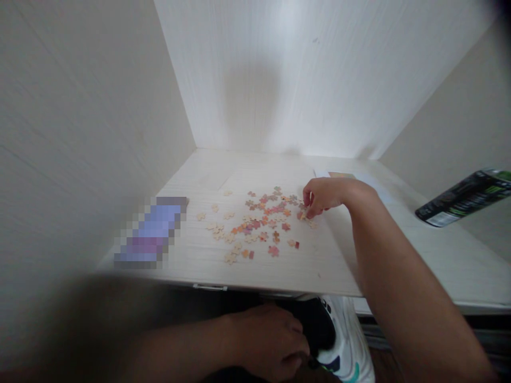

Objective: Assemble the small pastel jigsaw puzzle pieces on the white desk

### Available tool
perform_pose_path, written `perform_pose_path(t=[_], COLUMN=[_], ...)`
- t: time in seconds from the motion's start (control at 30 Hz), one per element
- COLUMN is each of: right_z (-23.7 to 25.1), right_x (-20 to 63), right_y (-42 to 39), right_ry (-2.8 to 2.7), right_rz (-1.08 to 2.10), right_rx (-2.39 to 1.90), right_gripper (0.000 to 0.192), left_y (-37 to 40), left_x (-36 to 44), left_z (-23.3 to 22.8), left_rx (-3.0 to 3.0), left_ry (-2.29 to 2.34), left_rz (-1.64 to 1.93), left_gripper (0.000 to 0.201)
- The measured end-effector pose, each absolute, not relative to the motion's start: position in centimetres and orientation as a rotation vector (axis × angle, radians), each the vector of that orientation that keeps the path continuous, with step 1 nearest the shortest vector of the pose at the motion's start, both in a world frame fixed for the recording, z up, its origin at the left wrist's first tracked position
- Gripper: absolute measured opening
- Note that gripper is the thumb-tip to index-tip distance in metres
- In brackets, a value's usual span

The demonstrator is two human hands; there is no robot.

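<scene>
Many small puzzle pieces [273,251] lie scattered over the white desk [279,274], some pink, orange and grey-green, others plain pale tan. At the right edge of this spread, my right hand [325,194] has its fingertips pinched down on a puzzle piece [302,216], partly covered by the fingers. Below the front edge of the desk rests my left hand [273,340], fingers curled in and nothing visible in them. It is in shadow, beside a white shoe [347,340].
A phone-like flat object [151,234], blurred into blocks, lies on the left. On the right stands a dark can with green markings [463,199]. A pale sheet [365,183] lies behind my right wrist. White panels [255,80] enclose the back and sides.
</scene>
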State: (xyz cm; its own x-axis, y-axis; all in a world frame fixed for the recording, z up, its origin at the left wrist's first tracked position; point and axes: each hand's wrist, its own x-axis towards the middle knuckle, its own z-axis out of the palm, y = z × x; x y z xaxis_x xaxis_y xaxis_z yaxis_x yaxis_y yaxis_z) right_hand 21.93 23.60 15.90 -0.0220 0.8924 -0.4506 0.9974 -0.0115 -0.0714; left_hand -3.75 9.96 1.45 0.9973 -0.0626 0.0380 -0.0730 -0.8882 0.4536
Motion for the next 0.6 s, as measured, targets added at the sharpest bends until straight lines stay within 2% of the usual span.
perform_pose_path(t=[0.17,0.3,0.6], right_z=[15.9,16.4,16.2], right_x=[22.2,23.2,21.4], right_y=[23.8,23.6,23.5], right_ry=[2.028,2.085,2.017], right_rz=[-0.577,-0.577,-0.414], right_rx=[1.900,1.920,1.893], right_gripper=[0.034,0.025,0.027], left_y=[9.9,10.0,9.9], left_x=[-3.7,-3.8,-3.7], left_z=[1.4,1.3,1.4], left_rx=[2.659,2.653,2.661], left_ry=[-0.092,-0.082,-0.081], left_rz=[0.030,0.014,0.026], left_gripper=[0.016,0.017,0.017])
